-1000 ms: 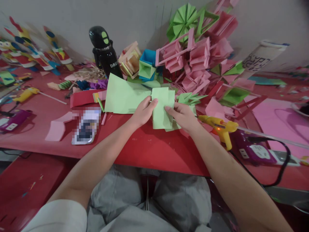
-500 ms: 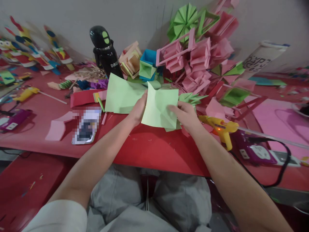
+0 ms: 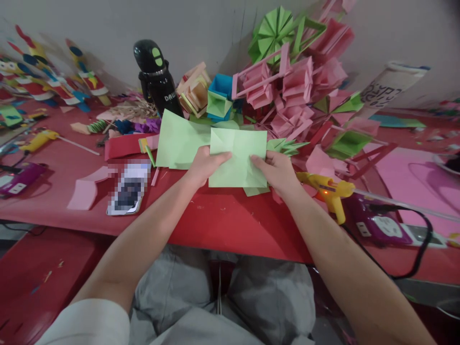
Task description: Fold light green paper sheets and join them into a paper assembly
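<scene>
Green sheet (image 3: 238,171) unfolded, left hand (image 3: 201,166) partly hidden

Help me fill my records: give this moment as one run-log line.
left hand: holding green sheet at left side; right hand: holding its right side; sheet: creased, spread open; nearby: more green paper, yellow glue gun

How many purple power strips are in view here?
2. One purple power strip sits at far left, near a yellow glue gun; the other power strip sits right of the right hand, beside another yellow glue gun. Others could be hidden behind the folded paper pieces.
</scene>
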`<state>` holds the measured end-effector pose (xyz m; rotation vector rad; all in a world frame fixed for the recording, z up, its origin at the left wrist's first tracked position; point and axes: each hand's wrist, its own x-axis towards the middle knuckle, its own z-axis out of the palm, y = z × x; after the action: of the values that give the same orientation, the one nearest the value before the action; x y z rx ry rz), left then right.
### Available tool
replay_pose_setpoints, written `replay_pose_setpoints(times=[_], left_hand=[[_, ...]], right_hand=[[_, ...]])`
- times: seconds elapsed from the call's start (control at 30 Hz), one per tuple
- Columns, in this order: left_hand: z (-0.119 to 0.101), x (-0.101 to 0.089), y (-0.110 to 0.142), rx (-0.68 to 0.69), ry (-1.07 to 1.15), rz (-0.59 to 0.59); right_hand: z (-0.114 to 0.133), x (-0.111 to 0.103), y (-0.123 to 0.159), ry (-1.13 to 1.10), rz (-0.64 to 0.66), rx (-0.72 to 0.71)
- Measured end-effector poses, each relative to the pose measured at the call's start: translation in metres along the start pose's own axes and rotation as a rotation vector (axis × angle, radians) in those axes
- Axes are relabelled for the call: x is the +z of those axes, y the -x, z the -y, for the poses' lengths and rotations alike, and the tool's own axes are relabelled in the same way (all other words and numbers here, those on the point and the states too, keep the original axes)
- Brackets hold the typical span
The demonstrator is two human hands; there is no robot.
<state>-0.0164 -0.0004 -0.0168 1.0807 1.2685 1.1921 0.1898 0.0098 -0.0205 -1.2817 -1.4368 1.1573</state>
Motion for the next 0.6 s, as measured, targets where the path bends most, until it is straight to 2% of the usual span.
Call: replay_pose_setpoints(times=[0.07,0.13,0.27,0.47,0.53,0.6], left_hand=[[0.002,-0.001,-0.001,-0.01,-0.062,-0.048],[0.005,-0.002,-0.003,0.017,-0.108,-0.038],[0.007,0.0,-0.003,0.058,-0.065,0.05],[0.002,0.006,0.002,-0.009,0.024,0.211],[0.002,0.006,0.003,0.009,0.02,0.227],[0.002,0.006,0.002,0.043,0.015,0.196]], right_hand=[[0.0,0.0,0.0,0.057,-0.028,-0.055],[0.001,-0.001,0.001,0.116,-0.061,-0.126],[0.008,-0.001,0.006,0.234,-0.122,-0.275],[0.011,0.001,0.008,0.364,-0.171,-0.426],[0.009,0.001,0.006,0.361,-0.171,-0.442],[0.007,0.0,0.004,0.345,-0.159,-0.392]])
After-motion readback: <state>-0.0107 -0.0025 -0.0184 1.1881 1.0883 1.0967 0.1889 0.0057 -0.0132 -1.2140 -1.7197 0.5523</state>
